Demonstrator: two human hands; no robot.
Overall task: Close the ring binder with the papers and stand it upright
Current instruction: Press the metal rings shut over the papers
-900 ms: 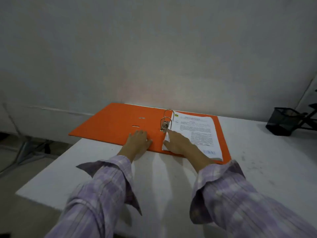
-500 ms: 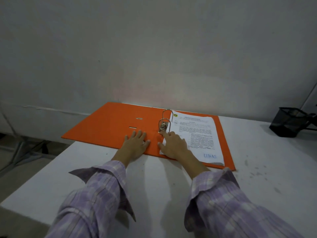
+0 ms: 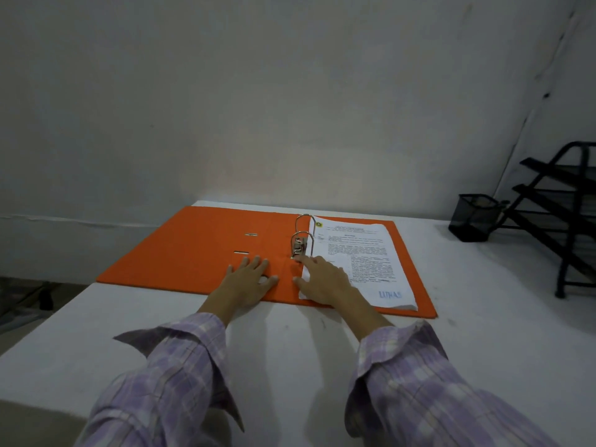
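Note:
An orange ring binder (image 3: pixel 200 250) lies open and flat on the white table (image 3: pixel 290 356). Its metal rings and lever (image 3: pixel 301 237) stand at the spine. A stack of printed papers (image 3: pixel 361 253) rests on the right half, threaded on the rings. My left hand (image 3: pixel 250 279) lies flat, fingers spread, on the binder just left of the spine near its front edge. My right hand (image 3: pixel 325 279) rests on the lower left corner of the papers, with its index finger touching the base of the lever. Neither hand grips anything.
A black mesh pen cup (image 3: pixel 472 217) stands at the table's back right. A black tiered tray rack (image 3: pixel 561 214) is beside it at the right edge. A grey wall (image 3: pixel 290 108) rises just behind the binder. The table's left edge (image 3: pixel 48 321) drops to the floor.
My right index finger has slid up to the lever's base. My left hand has stayed flat on the binder. The view has shifted slightly, showing more of the rack.

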